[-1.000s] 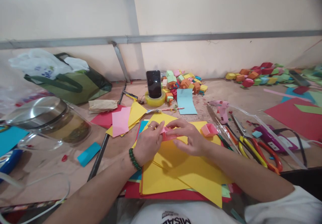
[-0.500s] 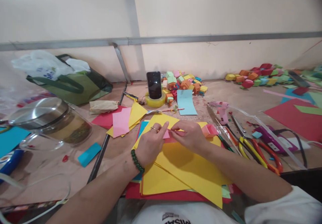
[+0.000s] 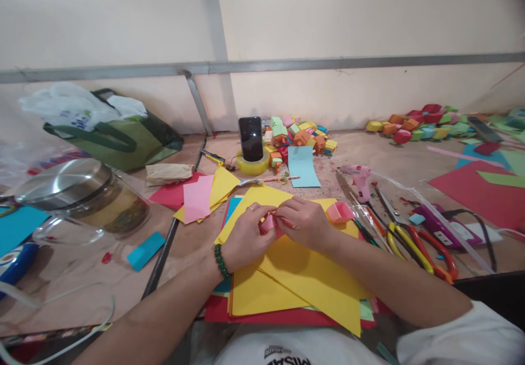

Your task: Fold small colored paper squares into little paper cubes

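Pinching a small, partly folded pink paper piece (image 3: 268,223) at frame centre, the left hand (image 3: 246,238) and right hand (image 3: 308,223) held it seemingly unfinished; right of centre, an open pink paper box (image 3: 340,212) stood already shaped

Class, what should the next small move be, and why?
Perhaps steady the small pink paper with the left hand while the right hand presses an edge inward: both hands pinch it, and an open pink box, a likely model, sits beside the right hand.
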`<act>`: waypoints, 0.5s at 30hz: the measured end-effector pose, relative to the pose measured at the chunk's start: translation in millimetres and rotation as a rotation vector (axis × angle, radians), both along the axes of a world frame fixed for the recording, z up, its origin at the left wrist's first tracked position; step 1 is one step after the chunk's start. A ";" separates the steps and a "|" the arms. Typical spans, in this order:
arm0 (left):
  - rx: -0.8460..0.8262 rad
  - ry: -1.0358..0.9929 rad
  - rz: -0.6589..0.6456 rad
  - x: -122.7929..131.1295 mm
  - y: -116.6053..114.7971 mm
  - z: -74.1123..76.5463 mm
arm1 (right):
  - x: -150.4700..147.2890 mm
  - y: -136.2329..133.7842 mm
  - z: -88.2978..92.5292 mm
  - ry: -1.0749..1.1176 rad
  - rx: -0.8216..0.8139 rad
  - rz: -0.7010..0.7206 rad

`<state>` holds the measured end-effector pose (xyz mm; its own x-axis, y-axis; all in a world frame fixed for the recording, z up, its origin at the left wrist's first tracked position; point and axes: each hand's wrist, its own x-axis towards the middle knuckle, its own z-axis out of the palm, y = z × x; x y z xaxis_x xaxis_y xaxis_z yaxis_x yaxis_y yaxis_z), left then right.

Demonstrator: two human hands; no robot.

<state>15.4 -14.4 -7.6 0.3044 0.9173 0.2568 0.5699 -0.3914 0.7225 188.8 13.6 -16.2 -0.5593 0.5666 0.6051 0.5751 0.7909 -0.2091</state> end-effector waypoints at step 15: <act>-0.236 -0.230 -0.039 -3.2 4.2 -6.7 | 5.9 -1.0 -4.2 0.184 -0.171 0.046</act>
<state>12.2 -10.1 -14.4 0.2991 0.9485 0.1042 0.3691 -0.2157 0.9040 194.8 12.7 -20.3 -0.4763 0.6458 0.5967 0.4792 0.7596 -0.4397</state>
